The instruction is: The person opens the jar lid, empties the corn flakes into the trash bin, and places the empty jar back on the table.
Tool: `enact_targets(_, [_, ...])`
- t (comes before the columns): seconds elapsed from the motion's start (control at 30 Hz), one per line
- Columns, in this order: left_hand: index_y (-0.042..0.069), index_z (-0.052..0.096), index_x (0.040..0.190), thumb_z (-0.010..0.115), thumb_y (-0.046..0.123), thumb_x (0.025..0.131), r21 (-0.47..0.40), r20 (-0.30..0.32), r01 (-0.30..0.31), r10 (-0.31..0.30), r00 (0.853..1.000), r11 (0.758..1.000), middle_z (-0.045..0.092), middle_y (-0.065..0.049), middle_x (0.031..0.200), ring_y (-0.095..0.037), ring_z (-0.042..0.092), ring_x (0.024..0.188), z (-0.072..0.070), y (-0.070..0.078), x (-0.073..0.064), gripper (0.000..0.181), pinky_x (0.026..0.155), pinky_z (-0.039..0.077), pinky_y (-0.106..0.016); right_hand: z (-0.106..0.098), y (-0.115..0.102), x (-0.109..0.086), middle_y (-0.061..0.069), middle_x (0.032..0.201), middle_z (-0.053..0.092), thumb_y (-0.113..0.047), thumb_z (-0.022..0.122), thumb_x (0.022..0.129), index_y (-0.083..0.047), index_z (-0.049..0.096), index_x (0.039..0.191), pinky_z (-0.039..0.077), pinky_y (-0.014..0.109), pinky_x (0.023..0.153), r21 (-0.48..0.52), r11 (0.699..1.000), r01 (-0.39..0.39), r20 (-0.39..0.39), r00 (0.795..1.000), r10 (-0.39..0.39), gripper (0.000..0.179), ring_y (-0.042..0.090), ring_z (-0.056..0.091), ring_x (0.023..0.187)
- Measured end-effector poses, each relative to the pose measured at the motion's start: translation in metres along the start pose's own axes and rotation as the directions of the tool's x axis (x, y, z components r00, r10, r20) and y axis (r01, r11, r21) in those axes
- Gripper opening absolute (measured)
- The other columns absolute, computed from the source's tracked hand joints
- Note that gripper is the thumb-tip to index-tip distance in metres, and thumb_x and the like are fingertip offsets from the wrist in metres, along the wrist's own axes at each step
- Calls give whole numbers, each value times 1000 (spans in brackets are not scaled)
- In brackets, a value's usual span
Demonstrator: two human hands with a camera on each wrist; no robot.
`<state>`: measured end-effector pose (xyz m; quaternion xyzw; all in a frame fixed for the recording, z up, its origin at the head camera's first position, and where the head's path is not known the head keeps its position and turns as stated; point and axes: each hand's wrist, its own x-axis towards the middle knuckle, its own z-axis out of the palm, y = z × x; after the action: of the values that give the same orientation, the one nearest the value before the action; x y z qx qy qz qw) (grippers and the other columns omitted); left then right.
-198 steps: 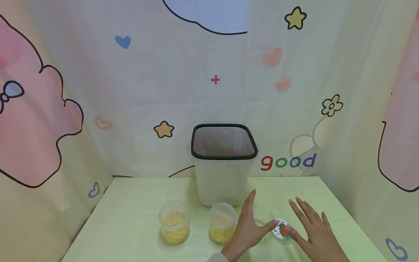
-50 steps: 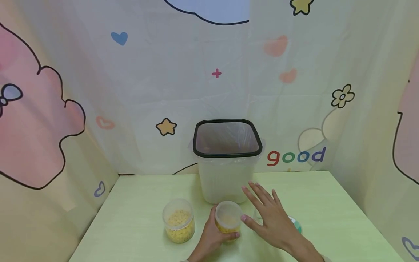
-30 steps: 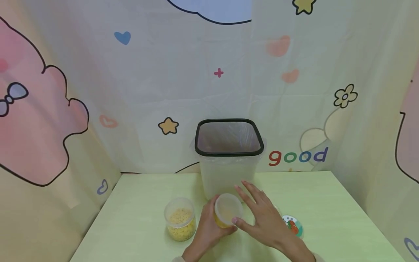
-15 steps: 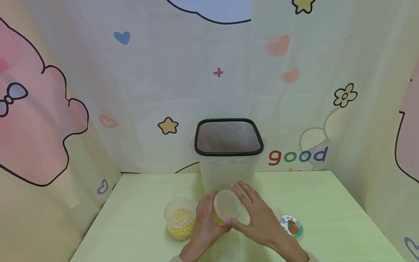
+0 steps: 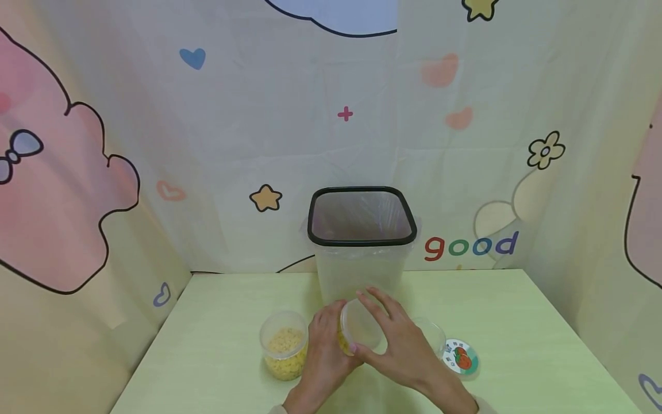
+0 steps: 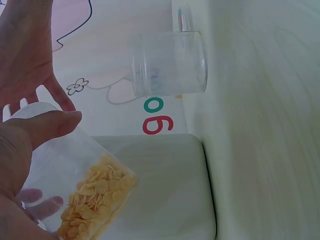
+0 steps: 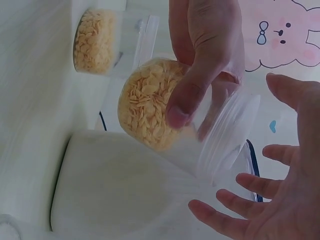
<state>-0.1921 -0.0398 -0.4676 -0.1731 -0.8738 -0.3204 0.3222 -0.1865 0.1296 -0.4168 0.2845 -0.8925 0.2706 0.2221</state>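
My left hand [image 5: 327, 348] grips a clear plastic jar [image 7: 150, 105] part-filled with yellow flakes. The jar is off the table and leans to the right. A frosted lid [image 7: 232, 130] covers its mouth. Around that lid my right hand [image 5: 405, 353] is spread, thumb and fingers apart; in the right wrist view a gap shows between its fingertips and the lid. Left of both hands stands a second jar of flakes [image 5: 284, 356]. A clear jar without flakes [image 6: 170, 65] stands to the right, partly behind my right hand in the head view.
Behind the hands stands a white bin with a black rim [image 5: 362, 242] and a clear liner. A round lid printed with red fruit [image 5: 461, 357] lies at the right on the pale green table [image 5: 217, 322]. A patterned cloth [image 5: 233, 115] hangs around the table.
Earlier my hands were by the flake-free jar and printed lid. My left hand has since taken the middle jar, raised it and tilted it rightward. My right hand has moved left to its lid.
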Motion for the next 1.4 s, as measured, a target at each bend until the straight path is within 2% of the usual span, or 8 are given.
enact_targets(0.37, [12,50,133,95,29,53,60,-33,-55,57,998,997,56,-1,128,-24,52,118,0,3,1,94,95,45,-47,3,-5,3,7,147,48,-57,70,82,-30,42,148,56,52,81,-11,998,-60,-27,998,60,77,29,57,124])
enact_targets(0.7, [13,50,132,96,32,50,115,-31,-59,63,998,992,57,0,126,-23,51,119,1,6,1,96,101,43,-45,6,-7,3,2,140,54,-55,72,81,-23,54,140,55,50,87,1,994,-112,-1,994,112,70,25,60,120])
enact_targets(1.0, [12,52,130,95,29,48,154,-44,-83,91,995,985,59,-1,123,-23,52,115,0,6,0,95,100,44,-44,4,-6,3,0,133,57,-44,80,77,-21,58,135,55,44,91,5,1000,-30,-24,999,30,66,21,61,116])
enact_targets(1.4, [13,52,130,96,32,48,163,-41,-94,102,994,982,60,-2,123,-24,51,115,-3,7,2,94,100,43,-45,-1,0,4,-1,133,57,-42,81,76,-24,56,135,57,43,88,27,998,65,-19,998,-65,67,17,61,114])
